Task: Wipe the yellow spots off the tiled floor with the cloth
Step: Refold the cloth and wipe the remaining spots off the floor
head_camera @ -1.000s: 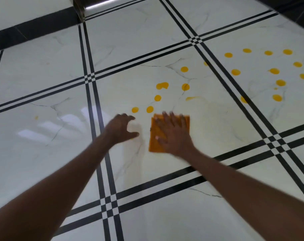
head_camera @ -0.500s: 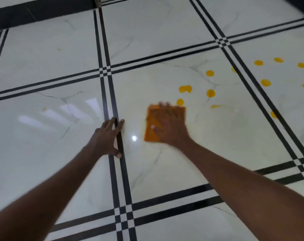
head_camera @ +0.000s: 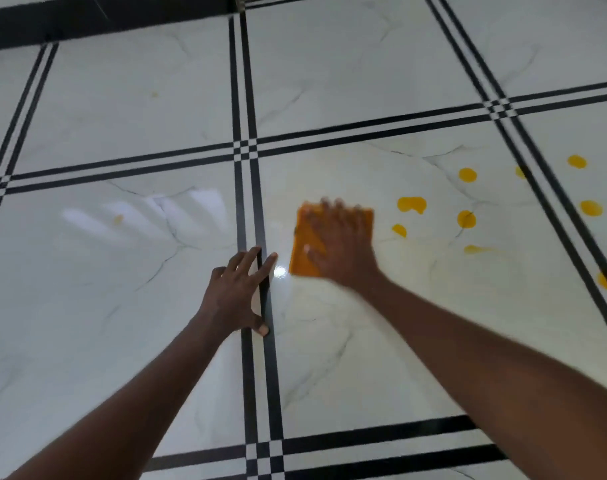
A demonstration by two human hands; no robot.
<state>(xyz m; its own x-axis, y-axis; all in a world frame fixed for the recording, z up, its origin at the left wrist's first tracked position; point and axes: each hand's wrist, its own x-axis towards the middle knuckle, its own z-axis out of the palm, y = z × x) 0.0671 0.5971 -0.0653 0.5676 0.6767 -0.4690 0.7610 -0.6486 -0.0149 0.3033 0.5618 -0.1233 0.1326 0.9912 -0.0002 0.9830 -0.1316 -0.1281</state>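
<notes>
The right hand presses the cloth flat on the floor tile; the nearest yellow spots lie just right of it. The left hand rests empty, fingers spread, on the tile's left edge.

- No text, label, brand, number or sign could be read anywhere in the view.
- The glossy white marble-patterned tiled floor bore only black double border lines and round yellow spots.
- The flat orange rectangular cloth showed no print or tag.

Tiled floor: orange cloth, yellow spots beside it.
</notes>
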